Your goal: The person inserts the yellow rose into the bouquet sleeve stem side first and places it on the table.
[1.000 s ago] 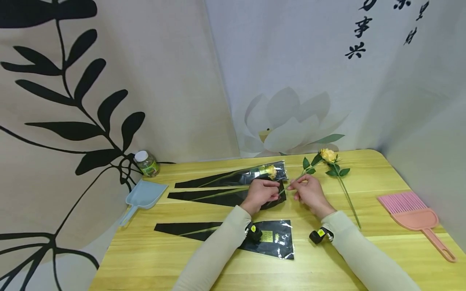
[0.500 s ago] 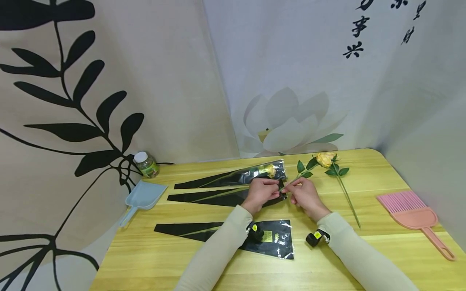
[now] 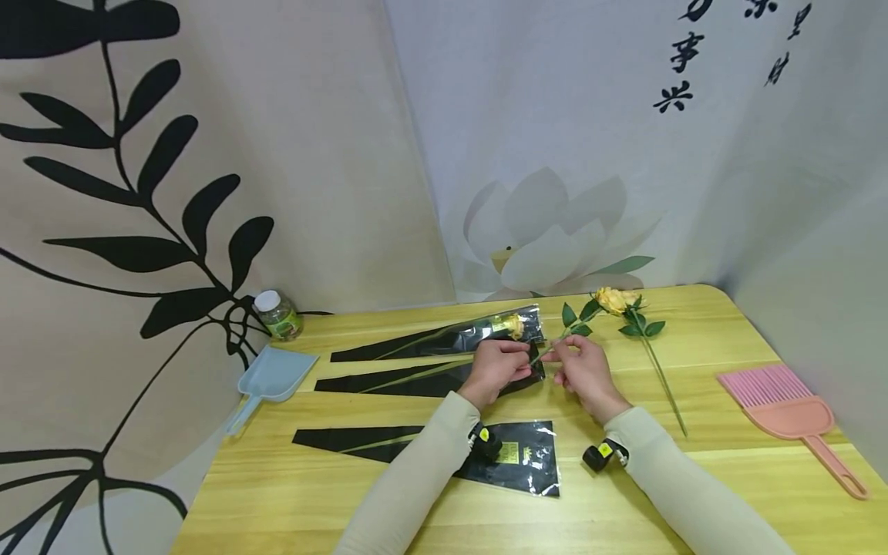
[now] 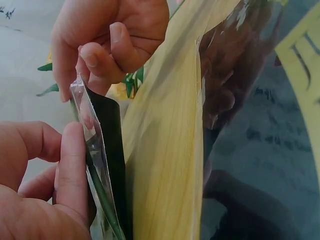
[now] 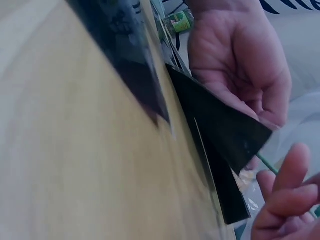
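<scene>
Near the back of the table my left hand (image 3: 496, 370) grips the mouth of a black flower sleeve (image 3: 395, 379) with a clear front. My right hand (image 3: 584, 374), just to the right, pinches the green stem of a yellow artificial-looking rose (image 3: 610, 299). In the left wrist view, the stem (image 4: 102, 195) runs down behind the sleeve's clear film, between both hands. The right wrist view shows the sleeve's black back panel (image 5: 220, 120) flared out below my left hand. The rose's leaves and bloom stay outside, to the right of the sleeve.
A second rose stem (image 3: 666, 385) lies on the right, its bloom close to the held one. Sleeves holding flowers lie behind (image 3: 430, 339) and in front (image 3: 513, 462). A blue dustpan (image 3: 277, 374) and lidded jar (image 3: 279, 314) stand left; a pink brush-and-dustpan set (image 3: 791, 408) lies right.
My right hand has moved slightly left with the rose, bringing its leaves and bloom nearer the sleeve. My left hand has kept its place at the sleeve's mouth.
</scene>
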`<act>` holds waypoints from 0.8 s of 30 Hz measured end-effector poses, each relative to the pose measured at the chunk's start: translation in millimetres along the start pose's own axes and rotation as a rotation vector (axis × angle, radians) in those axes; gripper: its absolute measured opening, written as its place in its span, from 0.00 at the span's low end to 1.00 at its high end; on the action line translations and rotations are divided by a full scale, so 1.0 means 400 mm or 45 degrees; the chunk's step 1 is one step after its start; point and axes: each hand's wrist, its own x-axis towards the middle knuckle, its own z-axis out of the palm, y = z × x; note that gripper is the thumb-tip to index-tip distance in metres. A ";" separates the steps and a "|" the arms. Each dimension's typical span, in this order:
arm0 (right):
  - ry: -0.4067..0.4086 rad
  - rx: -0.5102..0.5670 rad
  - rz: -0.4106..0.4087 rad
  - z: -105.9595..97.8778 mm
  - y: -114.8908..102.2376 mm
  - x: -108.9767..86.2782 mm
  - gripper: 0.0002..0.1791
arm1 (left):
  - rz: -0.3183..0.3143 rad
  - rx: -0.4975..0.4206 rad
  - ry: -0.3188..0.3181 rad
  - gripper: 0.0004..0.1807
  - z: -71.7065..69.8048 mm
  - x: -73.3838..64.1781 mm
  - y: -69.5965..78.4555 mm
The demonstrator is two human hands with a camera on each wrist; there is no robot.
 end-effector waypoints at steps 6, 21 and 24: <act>0.022 0.024 -0.046 -0.013 -0.009 0.001 0.20 | -0.003 -0.006 -0.002 0.13 0.000 0.001 0.000; 0.011 0.105 0.013 -0.019 -0.007 0.003 0.13 | -0.011 0.032 0.000 0.11 0.002 0.000 0.002; 0.002 0.108 0.020 -0.014 -0.005 0.005 0.11 | -0.008 0.034 -0.003 0.11 0.003 0.000 0.002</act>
